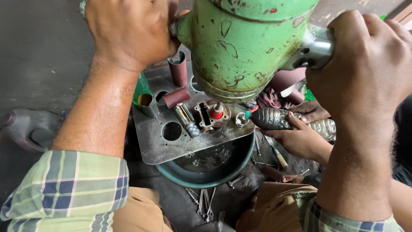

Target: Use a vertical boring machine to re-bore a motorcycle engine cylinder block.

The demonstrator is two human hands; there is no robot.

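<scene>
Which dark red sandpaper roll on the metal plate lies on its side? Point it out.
The dark red roll at the plate's middle, beside the grey tube, lies tipped over. The other roll, behind it, stands upright with its open end up.

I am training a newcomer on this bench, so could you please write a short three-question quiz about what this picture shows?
1. True or false: both of the wearer's hands grip the green machine body.
2. What does the co-worker's hand hold? A) a ribbed dark metal part B) a hammer C) a paintbrush
3. Fill in: the perforated metal plate lies over a round ____.

Key
1. True: the left hand is on its left side, and the right hand is closed on the metal handle at its right.
2. A, the ribbed dark metal part.
3. Basin; its teal rim shows below the plate.
</scene>
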